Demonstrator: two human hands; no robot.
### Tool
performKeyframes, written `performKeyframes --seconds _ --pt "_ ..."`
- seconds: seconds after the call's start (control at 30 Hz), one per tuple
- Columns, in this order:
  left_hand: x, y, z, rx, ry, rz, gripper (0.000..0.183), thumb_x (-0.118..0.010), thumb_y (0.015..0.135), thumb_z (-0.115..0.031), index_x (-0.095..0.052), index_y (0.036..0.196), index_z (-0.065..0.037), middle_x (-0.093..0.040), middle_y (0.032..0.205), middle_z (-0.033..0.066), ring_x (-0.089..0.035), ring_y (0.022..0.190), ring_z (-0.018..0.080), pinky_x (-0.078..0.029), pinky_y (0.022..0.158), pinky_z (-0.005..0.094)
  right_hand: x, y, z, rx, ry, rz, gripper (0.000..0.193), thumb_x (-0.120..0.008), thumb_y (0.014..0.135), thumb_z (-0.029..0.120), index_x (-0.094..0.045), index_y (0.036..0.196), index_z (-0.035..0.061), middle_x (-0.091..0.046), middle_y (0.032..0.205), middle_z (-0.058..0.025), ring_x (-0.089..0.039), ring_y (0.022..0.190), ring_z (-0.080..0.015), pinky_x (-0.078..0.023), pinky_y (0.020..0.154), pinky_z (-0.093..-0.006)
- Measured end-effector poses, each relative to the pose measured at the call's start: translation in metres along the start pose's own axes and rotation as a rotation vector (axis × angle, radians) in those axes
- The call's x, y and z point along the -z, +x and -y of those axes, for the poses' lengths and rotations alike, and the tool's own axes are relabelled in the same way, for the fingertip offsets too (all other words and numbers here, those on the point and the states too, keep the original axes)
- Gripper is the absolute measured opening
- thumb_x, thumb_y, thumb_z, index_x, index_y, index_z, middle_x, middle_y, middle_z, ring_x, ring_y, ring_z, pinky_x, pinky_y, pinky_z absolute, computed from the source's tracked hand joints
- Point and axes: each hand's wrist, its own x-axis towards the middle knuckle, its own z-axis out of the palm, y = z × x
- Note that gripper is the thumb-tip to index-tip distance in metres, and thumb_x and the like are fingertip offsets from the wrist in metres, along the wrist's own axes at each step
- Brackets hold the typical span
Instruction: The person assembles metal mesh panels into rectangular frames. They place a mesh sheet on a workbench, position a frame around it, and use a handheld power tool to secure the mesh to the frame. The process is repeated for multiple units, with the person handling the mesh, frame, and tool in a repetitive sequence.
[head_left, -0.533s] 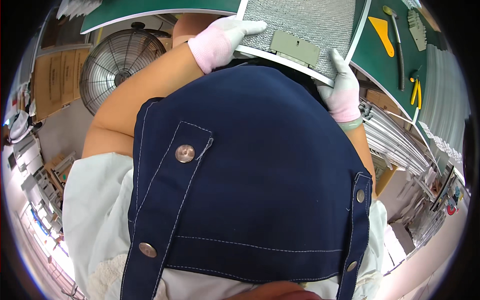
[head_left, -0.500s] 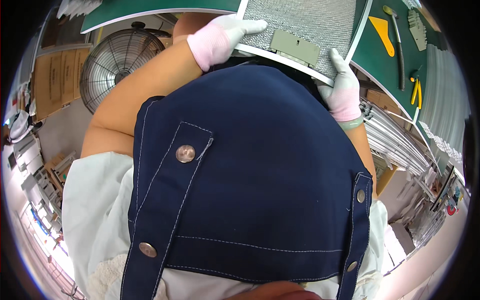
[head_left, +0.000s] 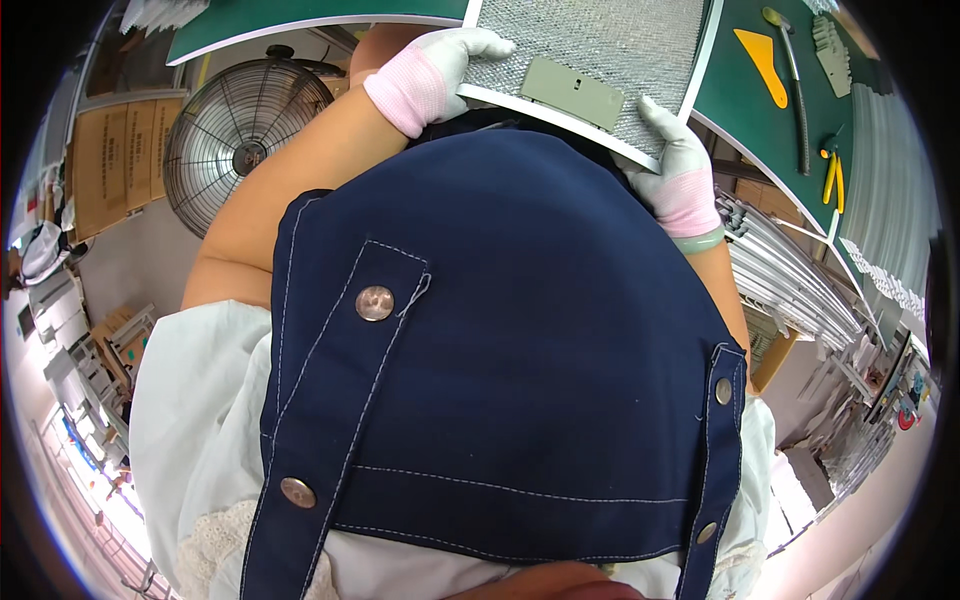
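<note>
A white-framed panel of silvery metal mesh (head_left: 600, 35) lies at the near edge of the green work table, tilted slightly in the view. My left hand (head_left: 437, 78), in a white glove with a pink cuff, is closed round its near left corner, with the thumb side over the mesh. Gloved the same way, my right hand (head_left: 677, 170) grips the near right corner, thumb on top and the other fingers mostly hidden below. Between the hands, a grey-green rectangular plate (head_left: 572, 93) with a small slot rests on the mesh along the near frame edge.
On the green table (head_left: 735, 115) at right lie a yellow scraper (head_left: 763, 66), a hammer (head_left: 795, 80) and yellow-handled pliers (head_left: 832, 180). White strips (head_left: 790, 265) are stacked below the tabletop. A floor fan (head_left: 245, 150) and cardboard boxes (head_left: 118, 165) stand at left.
The panel has shifted slightly left, and both hands have moved with it, still gripping its corners. The grey-green plate now looks flatter against the mesh.
</note>
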Motion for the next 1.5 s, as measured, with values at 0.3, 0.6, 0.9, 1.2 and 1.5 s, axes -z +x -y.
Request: performKeyframes --seconds 0.3,0.6,0.9,1.2,1.5 --pt "-0.041 -0.022 -0.039 0.260 -0.469 -0.156 0.027 -0.063 0.095 -0.013 -0.060 0.118 0.001 -0.066 0.109 0.0125 -0.068 0.102 0.0264 -0.057 0.094 0.0444 0.010 0.014 -0.013 0.192 0.027 -0.151 0.025 -0.066 0.095 0.016 -0.059 0.115 0.0018 -0.066 0.105 -0.0115 -0.066 0.097 -0.0252 -0.055 0.089 -0.0433" --pt "-0.033 -0.019 -0.036 0.265 -0.365 -0.114 0.031 -0.061 0.096 -0.012 -0.058 0.124 0.002 -0.067 0.115 0.0132 -0.067 0.104 0.0250 -0.056 0.094 0.0411 0.005 0.007 -0.012 0.306 -0.129 -0.148 0.029 -0.060 0.099 0.023 -0.057 0.117 0.0006 -0.063 0.097 -0.0093 -0.063 0.091 -0.0195 -0.053 0.083 -0.0360" --pt "-0.018 -0.018 -0.007 -0.095 0.143 -0.195 0.035 -0.056 0.101 -0.030 -0.059 0.113 0.003 -0.064 0.097 0.0103 -0.057 0.088 0.0184 -0.048 0.083 0.0335 0.029 0.011 -0.010 0.376 -0.440 -0.032 0.032 -0.052 0.104 0.023 -0.057 0.124 -0.0011 -0.065 0.108 -0.0081 -0.065 0.099 -0.0169 -0.052 0.093 -0.0332" --pt "-0.028 -0.024 -0.057 0.009 0.259 -0.242 0.039 -0.059 0.099 -0.027 -0.058 0.124 0.003 -0.065 0.110 0.0081 -0.063 0.097 0.0146 -0.050 0.088 0.0288 0.020 -0.001 -0.008 0.277 -0.257 0.043 0.035 -0.049 0.104 0.022 -0.054 0.129 -0.0024 -0.064 0.119 -0.0118 -0.065 0.106 -0.0205 -0.051 0.097 -0.0356" --pt "-0.025 -0.027 -0.072 0.072 -0.335 0.008 0.035 -0.059 0.099 -0.018 -0.057 0.126 0.003 -0.067 0.114 0.0112 -0.066 0.102 0.0190 -0.054 0.090 0.0324 -0.006 -0.010 0.006 0.269 -0.041 -0.028 0.027 -0.058 0.101 0.019 -0.060 0.121 0.0002 -0.067 0.110 -0.0098 -0.068 0.099 -0.0198 -0.058 0.087 -0.0367"
